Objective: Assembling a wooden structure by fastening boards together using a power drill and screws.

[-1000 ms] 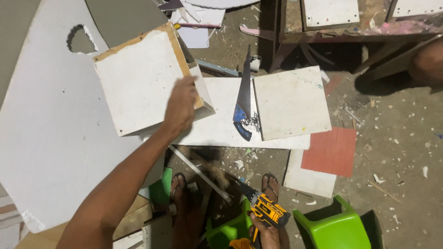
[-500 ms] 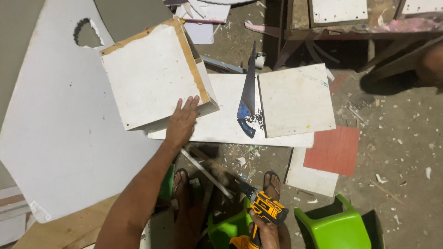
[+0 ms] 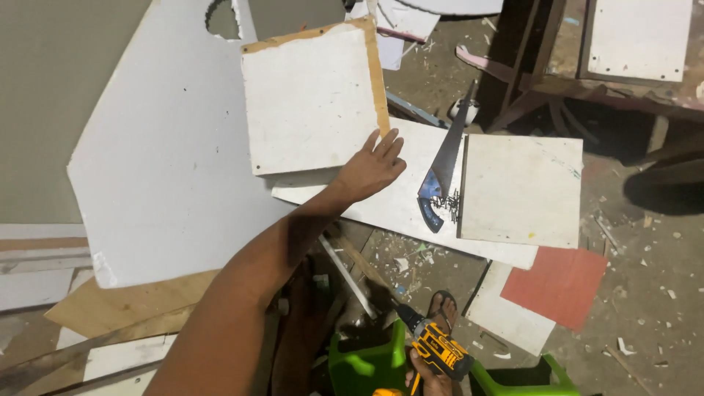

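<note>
— On the long white plank (image 3: 381, 209), where was the square board (image 3: 312, 99)?
— Lying across its left end; the left hand (image 3: 370, 167) rested flat and open on its lower edge, gripping nothing.
— And the right hand (image 3: 429, 381)?
— Low down, wrapped round a yellow drill (image 3: 433, 345). A saw (image 3: 440, 172) lay just beside another white panel (image 3: 521, 191).

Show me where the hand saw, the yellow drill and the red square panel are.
hand saw (image 3: 444, 167): head view, on the middle of its dark blade.
yellow drill (image 3: 438, 350): head view, on its yellow body, held in the right hand (image 3: 429, 378).
red square panel (image 3: 560, 286): head view, on the middle of its red face.
</note>
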